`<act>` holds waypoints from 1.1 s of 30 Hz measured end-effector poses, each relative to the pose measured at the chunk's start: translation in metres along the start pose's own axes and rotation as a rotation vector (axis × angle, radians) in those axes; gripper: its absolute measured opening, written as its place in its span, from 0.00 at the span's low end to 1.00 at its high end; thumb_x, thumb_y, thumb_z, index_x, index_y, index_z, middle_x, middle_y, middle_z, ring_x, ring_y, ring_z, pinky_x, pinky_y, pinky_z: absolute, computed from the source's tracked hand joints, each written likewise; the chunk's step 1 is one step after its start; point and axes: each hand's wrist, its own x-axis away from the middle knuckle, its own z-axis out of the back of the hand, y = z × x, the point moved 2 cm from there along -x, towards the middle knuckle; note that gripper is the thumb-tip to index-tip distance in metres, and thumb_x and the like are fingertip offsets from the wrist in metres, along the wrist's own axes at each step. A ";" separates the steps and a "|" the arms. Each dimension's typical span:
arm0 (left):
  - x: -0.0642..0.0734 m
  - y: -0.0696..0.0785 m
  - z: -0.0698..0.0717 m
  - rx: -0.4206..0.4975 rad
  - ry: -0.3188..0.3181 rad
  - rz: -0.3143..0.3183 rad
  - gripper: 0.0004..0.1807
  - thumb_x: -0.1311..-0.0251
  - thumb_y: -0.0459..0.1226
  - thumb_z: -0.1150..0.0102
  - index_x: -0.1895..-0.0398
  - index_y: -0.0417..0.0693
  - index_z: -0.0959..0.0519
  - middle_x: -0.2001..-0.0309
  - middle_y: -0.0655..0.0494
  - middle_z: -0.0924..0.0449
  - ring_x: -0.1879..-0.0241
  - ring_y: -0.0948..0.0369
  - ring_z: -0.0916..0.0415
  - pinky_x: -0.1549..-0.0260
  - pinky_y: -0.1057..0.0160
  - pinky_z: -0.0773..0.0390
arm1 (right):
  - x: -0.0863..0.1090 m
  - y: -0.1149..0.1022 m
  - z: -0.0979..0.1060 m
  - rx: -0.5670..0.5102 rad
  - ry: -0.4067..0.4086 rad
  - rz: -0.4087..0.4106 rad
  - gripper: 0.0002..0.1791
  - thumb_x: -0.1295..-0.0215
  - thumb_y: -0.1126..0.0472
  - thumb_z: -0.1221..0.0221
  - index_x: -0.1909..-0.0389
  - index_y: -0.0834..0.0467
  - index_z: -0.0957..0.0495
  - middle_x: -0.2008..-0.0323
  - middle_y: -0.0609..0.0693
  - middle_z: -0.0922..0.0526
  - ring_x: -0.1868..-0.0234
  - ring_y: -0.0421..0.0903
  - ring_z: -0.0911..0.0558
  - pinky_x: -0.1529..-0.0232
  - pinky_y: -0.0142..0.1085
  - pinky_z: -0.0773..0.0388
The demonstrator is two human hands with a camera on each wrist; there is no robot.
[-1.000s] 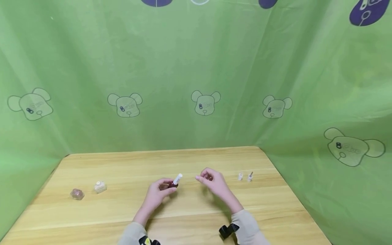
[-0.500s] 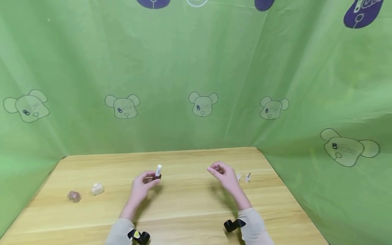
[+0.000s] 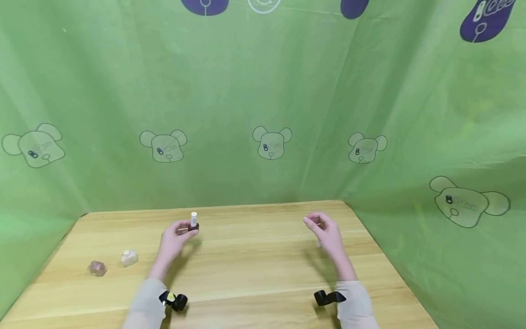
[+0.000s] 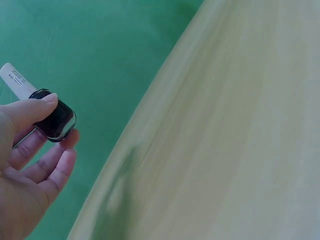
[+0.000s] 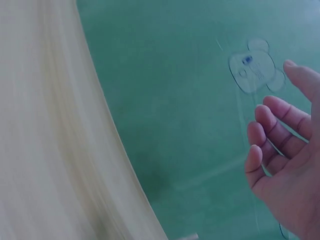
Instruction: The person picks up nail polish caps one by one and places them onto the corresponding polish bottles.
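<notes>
My left hand (image 3: 170, 240) pinches a dark red nail polish bottle (image 4: 56, 122) between thumb and fingers, above the back left of the table. Its white cap (image 4: 17, 81) is on and points upward in the head view. On the right side my right hand (image 3: 328, 234) hovers over the table with loosely curled fingers. Nothing lies in its palm (image 5: 295, 185) in the right wrist view. Just below that hand a bit of a white cap (image 3: 318, 244) shows; the hand and forearm hide the rest.
A pinkish glass bottle (image 3: 97, 268) and a clear glass bottle (image 3: 129, 258) stand on the wooden table (image 3: 255, 283) at the left. A green curtain (image 3: 222, 178) printed with bear heads rises behind the table and along both sides.
The hands have drawn apart: the left has carried the nail polish bottle left and back, while the right has moved right. The white caps at the right are now mostly covered.
</notes>
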 end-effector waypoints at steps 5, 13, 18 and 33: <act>-0.011 -0.005 0.010 -0.023 -0.013 0.001 0.23 0.43 0.35 0.33 0.46 0.36 0.25 0.45 0.35 0.21 0.51 0.52 0.18 0.46 0.54 0.20 | -0.001 0.005 0.018 -0.009 0.046 -0.024 0.12 0.34 0.61 0.39 0.56 0.67 0.22 0.66 0.37 0.20 0.63 0.31 0.23 0.58 0.23 0.25; -0.032 -0.017 0.023 -0.045 -0.050 0.025 0.24 0.42 0.34 0.35 0.43 0.36 0.27 0.44 0.36 0.22 0.47 0.50 0.21 0.39 0.48 0.26 | -0.003 0.024 0.049 -0.014 0.124 -0.094 0.14 0.33 0.55 0.39 0.56 0.62 0.23 0.66 0.34 0.20 0.62 0.30 0.23 0.58 0.23 0.27; -0.044 -0.023 0.029 -0.073 -0.083 0.044 0.24 0.42 0.34 0.35 0.43 0.35 0.27 0.44 0.36 0.22 0.47 0.49 0.22 0.44 0.50 0.22 | -0.002 0.038 0.066 -0.043 0.196 -0.060 0.06 0.35 0.56 0.38 0.60 0.52 0.20 0.68 0.31 0.19 0.64 0.30 0.22 0.60 0.22 0.28; -0.057 -0.037 0.043 -0.074 -0.162 0.114 0.24 0.44 0.33 0.33 0.46 0.32 0.26 0.52 0.45 0.18 0.61 0.68 0.25 0.59 0.65 0.21 | 0.001 0.078 0.090 -0.096 0.160 -0.121 0.27 0.35 0.64 0.39 0.38 0.69 0.34 0.54 0.39 0.21 0.53 0.33 0.26 0.54 0.20 0.28</act>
